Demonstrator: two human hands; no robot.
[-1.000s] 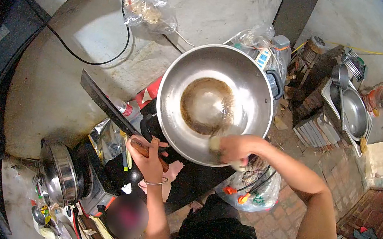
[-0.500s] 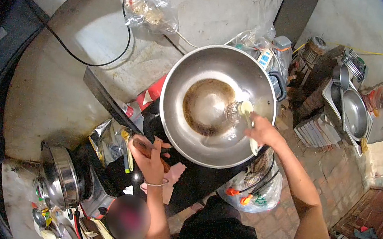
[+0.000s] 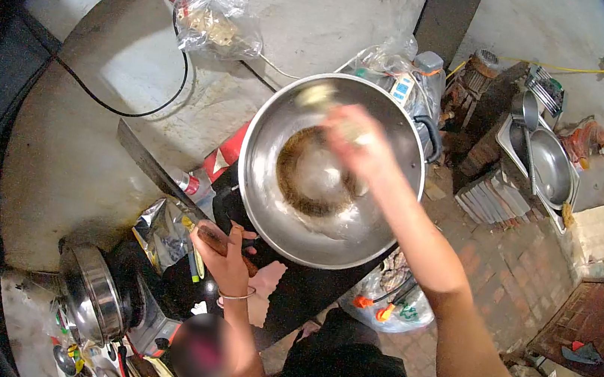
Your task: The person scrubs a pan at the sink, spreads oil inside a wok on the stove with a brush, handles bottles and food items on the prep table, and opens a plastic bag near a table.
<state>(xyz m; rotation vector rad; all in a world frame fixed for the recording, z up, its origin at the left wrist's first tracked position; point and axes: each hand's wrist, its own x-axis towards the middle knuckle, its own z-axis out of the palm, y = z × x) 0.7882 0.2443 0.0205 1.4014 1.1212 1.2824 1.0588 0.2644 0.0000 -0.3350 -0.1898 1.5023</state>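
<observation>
Black worktop [image 3: 297, 287] under wok [image 3: 316, 179], bearing pink cloth [image 3: 265, 289], white scrap [image 3: 200, 308].

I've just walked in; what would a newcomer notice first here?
Probably the big shiny metal pan in the middle, with a brownish ring at its bottom. Over it, the right hand is blurred, holding a pale tool. Below and left of the pan in the picture, the left hand grips a long dark tool by its brown handle.

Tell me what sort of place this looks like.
Probably a rough, makeshift kitchen: there's a large metal wok in front, with a ladle and a metal bowl off to the right.
</observation>
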